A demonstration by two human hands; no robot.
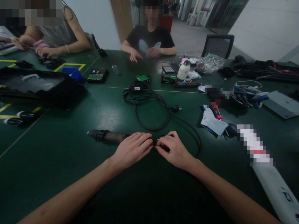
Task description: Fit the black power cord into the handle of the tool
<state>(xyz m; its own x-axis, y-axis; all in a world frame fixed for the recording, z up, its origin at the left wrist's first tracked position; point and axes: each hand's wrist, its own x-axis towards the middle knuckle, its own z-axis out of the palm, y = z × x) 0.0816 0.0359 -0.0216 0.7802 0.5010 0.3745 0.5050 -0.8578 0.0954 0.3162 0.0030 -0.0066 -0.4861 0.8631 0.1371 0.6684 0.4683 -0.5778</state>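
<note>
An electric screwdriver [113, 137] with a brown grip and black nose lies on the green table, its tip pointing left. My left hand [133, 148] is closed over the rear part of its body. Against the tool's back end, my right hand [174, 150] pinches the end of a black power cable [198, 137]. The fingers cover the joint, so I cannot tell whether the connector sits in the tool. Beyond my hands the cable lies in loose loops, with a black adapter box [137, 88] and a mains plug [177, 108] among them.
Hard drives [98, 75] with green boards stand across the table. A white glove [212, 121], red-black pliers [217, 111] and a long white box [275, 186] are at right. A black tray [35, 82] stands left. Two people sit opposite, one a person in black [149, 40].
</note>
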